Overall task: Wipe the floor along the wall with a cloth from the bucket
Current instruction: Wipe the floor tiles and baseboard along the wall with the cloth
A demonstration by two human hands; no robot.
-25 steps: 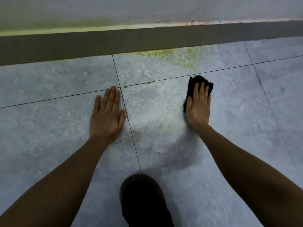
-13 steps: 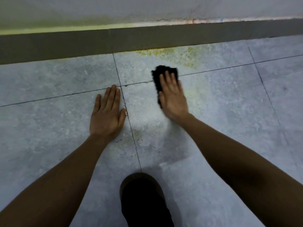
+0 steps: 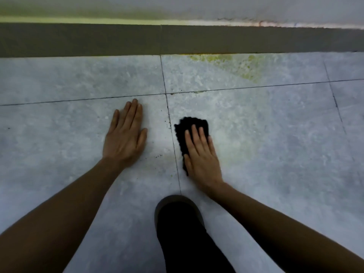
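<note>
A black cloth [image 3: 189, 127] lies flat on the grey tiled floor [image 3: 275, 134], just right of a tile joint. My right hand [image 3: 201, 154] presses down on the cloth with straight fingers, covering its lower part. To its left, my left hand [image 3: 126, 138] rests flat on the floor, fingers together and pointing at the wall. No bucket is in view.
A dark skirting board [image 3: 177, 40] runs along the foot of the wall across the top. A yellowish stain [image 3: 242, 66] marks the floor by the skirting, right of centre. My dark-clad knee [image 3: 181, 223] is on the floor at the bottom centre.
My right hand has slid the cloth left and back toward me, away from the wall, ending near the tile joint. My left hand has stayed planted on the floor.
</note>
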